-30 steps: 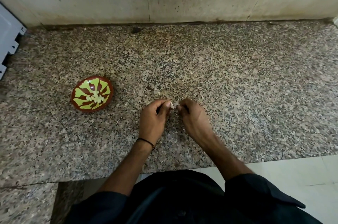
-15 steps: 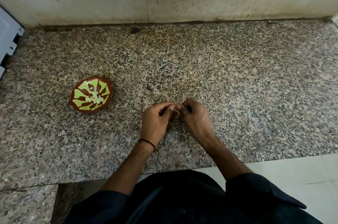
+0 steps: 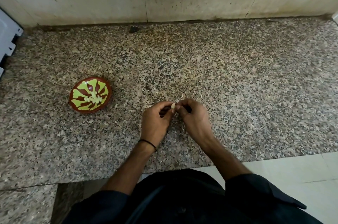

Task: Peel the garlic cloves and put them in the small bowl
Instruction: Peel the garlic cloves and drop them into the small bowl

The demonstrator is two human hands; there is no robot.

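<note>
Speckled granite desk (image 3: pixel 237 86) carries, nearest the person, the left hand (image 3: pixel 155 123) and right hand (image 3: pixel 195 121), fingertips meeting and together pinching one pale garlic clove (image 3: pixel 172 106), while the small bowl (image 3: pixel 80 88) holding peeled cloves (image 3: pixel 94 98) sits farther left, well apart.

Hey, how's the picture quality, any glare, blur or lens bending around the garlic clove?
Head view: dim, even light, no glare on the counter; the clove pinched between left hand and right hand is tiny and soft; wide-angle lens bows the counter's far edge; bowl reads sharp.
</note>
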